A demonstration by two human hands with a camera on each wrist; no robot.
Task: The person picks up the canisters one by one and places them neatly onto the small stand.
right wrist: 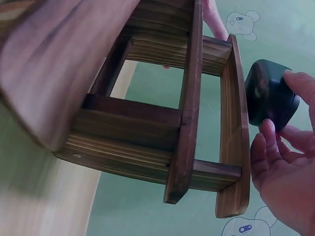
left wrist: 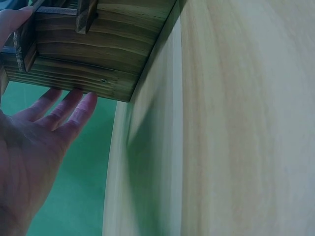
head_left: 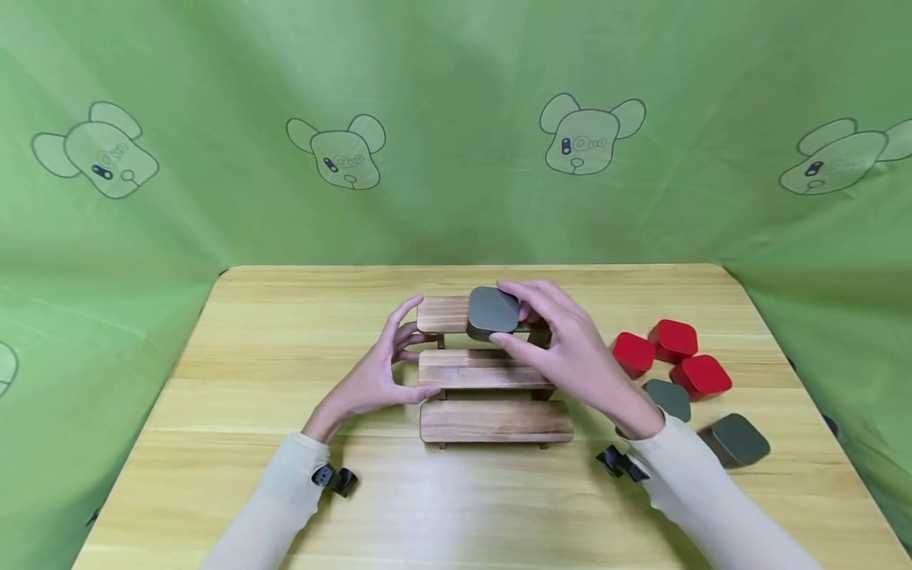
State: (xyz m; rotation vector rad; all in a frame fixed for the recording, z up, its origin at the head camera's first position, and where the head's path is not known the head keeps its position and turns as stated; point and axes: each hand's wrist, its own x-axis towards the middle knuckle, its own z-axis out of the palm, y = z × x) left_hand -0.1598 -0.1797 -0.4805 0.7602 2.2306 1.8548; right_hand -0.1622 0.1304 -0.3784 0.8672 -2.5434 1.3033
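Note:
A three-step wooden stand (head_left: 496, 421) stands near the middle of the table. My left hand (head_left: 372, 372) holds its left end, the thumb by the middle step and the other fingers at the back; in the left wrist view these fingertips meet the wood. At the top step, my right hand (head_left: 563, 336) pinches a dark grey-green rounded block (head_left: 493, 309) between thumb and fingers. The right wrist view has this block (right wrist: 269, 93) right against the top step's surface, with thumb and fingers on opposite sides of it.
To the right of the stand lie three red rounded blocks (head_left: 674, 340) in a cluster. Two more grey-green blocks (head_left: 741, 440) sit nearer, beside and partly behind the right sleeve (head_left: 701, 483). A green curtain (head_left: 456, 198) with printed bear heads surrounds the wooden table (head_left: 285, 317).

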